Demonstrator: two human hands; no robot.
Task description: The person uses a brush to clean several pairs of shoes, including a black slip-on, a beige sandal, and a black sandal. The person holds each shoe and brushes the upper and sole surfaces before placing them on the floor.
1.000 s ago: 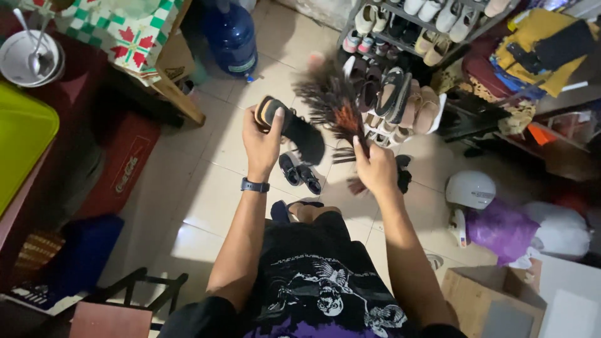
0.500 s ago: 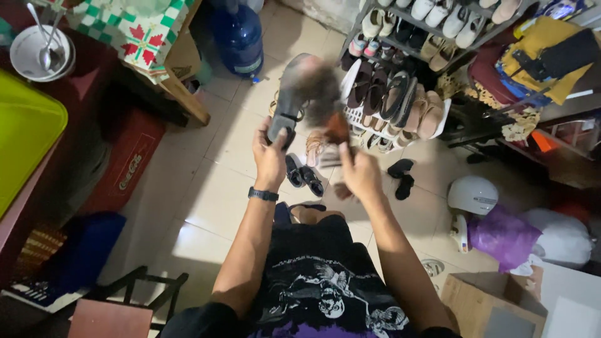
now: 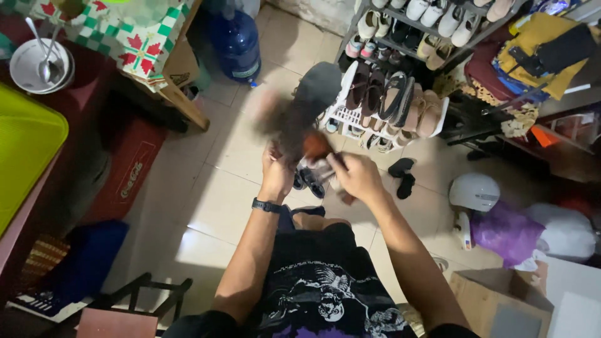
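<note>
Above the tiled floor, both hands grip closed: left point(image 3: 277, 175) on a dark sandal point(image 3: 316, 87), right point(image 3: 357, 176) on a feather duster point(image 3: 289, 128).

A dark grey-soled sandal point(image 3: 316, 84) meets a blurred feather duster point(image 3: 294, 128), dark brown with a rust-orange base. A black wristwatch point(image 3: 266, 205) bands the left wrist. Nearby: a deep blue water jug point(image 3: 235, 40), a green-and-white checked cloth with red flowers point(image 3: 128, 34), and a white helmet point(image 3: 474, 191).
</note>
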